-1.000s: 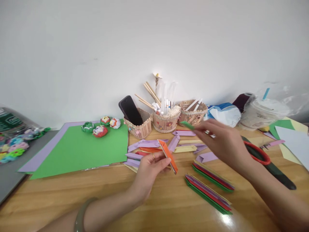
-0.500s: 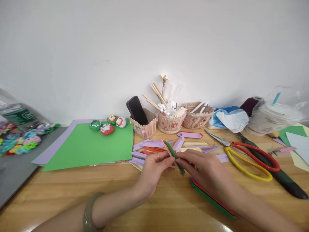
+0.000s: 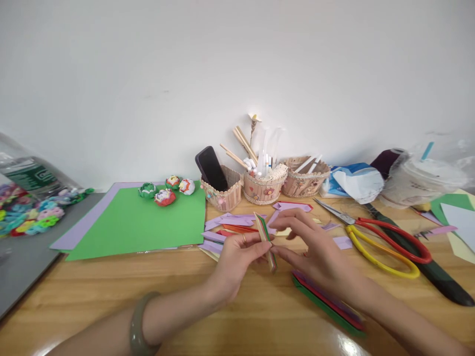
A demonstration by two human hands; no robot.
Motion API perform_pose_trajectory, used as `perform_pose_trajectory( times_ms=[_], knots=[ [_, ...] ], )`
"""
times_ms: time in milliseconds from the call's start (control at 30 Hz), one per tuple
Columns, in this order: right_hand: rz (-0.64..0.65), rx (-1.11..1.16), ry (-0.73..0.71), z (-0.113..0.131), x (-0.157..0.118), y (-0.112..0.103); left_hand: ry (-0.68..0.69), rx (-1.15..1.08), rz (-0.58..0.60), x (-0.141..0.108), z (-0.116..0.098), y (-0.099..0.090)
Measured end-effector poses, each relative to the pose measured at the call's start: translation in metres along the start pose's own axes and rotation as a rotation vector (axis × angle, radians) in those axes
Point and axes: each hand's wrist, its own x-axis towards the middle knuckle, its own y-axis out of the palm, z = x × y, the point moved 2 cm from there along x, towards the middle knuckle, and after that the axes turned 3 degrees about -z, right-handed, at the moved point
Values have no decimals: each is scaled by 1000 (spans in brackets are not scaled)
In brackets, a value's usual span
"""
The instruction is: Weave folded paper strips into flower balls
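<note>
Between thumb and fingers, my left hand (image 3: 241,257) pinches a narrow stack of folded paper strips (image 3: 262,228) with cream, red and green edges, held on a slant. My right hand (image 3: 309,242) is at the stack's right side, its thumb near the middle of the stack and its index and other fingers raised and spread. Below my right hand another layered bundle of green, red and purple folded paper (image 3: 328,306) lies on the wooden table (image 3: 222,326). Folded purple strips (image 3: 237,220), with red and cream ones, are scattered behind both hands.
Green paper (image 3: 144,230) with several small paper flowers (image 3: 164,197) lies at the left. Baskets holding a phone (image 3: 211,168) and sticks stand by the wall. Scissors (image 3: 389,242), a black-handled tool (image 3: 441,282) and a bagged cup (image 3: 419,178) are at the right.
My right hand's fingers have lifted and spread from the stack. The stack has turned slightly more upright in my left hand, and more of the bundle below shows.
</note>
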Motion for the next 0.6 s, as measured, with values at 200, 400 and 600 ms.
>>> perform_pose_trajectory(
  times_ms=[200, 400, 600],
  knots=[
    [254, 66, -83, -2, -3, 1, -49, -102, 32, -3, -4, 2],
    [208, 79, -87, -8, -5, 7, -116, -145, 115, -4, -6, 4],
    [212, 91, -54, -8, -5, 6, -119, -131, 137, -4, -4, 4]
  ],
)
